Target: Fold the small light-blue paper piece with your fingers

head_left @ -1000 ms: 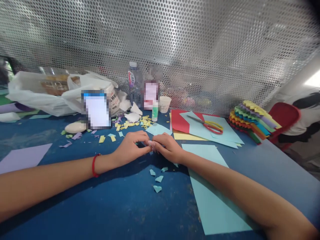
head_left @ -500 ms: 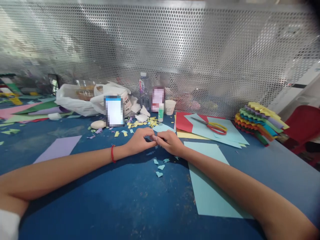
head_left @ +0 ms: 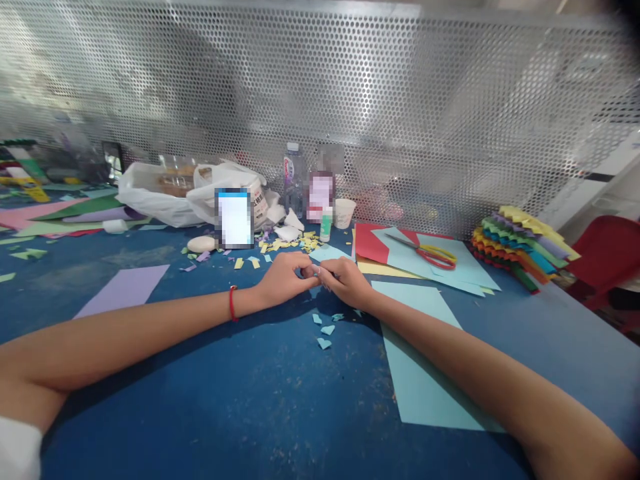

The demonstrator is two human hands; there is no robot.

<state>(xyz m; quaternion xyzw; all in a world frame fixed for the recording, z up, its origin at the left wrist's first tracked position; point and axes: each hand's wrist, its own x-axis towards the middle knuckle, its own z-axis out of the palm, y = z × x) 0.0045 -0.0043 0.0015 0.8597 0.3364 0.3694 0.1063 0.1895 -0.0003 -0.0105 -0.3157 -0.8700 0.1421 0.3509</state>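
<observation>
My left hand (head_left: pixel 285 280), with a red string on its wrist, is closed in a pinch and meets my right hand (head_left: pixel 350 283) at the fingertips. The right fingers are curled and pressed together as well. Whatever lies between the fingertips is hidden or too small to name. Just below them, several small light blue paper cut-outs (head_left: pixel 327 330) lie on the blue table, one of them heart-shaped. My right forearm passes over a light blue sheet of paper (head_left: pixel 430 393). Behind the hands is a smaller light blue piece of paper (head_left: pixel 331 254).
Scissors (head_left: pixel 435 255) with red and yellow handles lie on coloured sheets at the right. A glue stick (head_left: pixel 325 225), a paper cup (head_left: pixel 345 213), a bottle (head_left: pixel 294 177) and a lit phone (head_left: pixel 235 220) stand behind the hands. Folded coloured paper (head_left: pixel 520 243) sits far right; a purple sheet (head_left: pixel 127 289) lies left.
The whole view has shifted slightly, so things sit a little further right. My hands stay together, with only a small movement of the fingers.
</observation>
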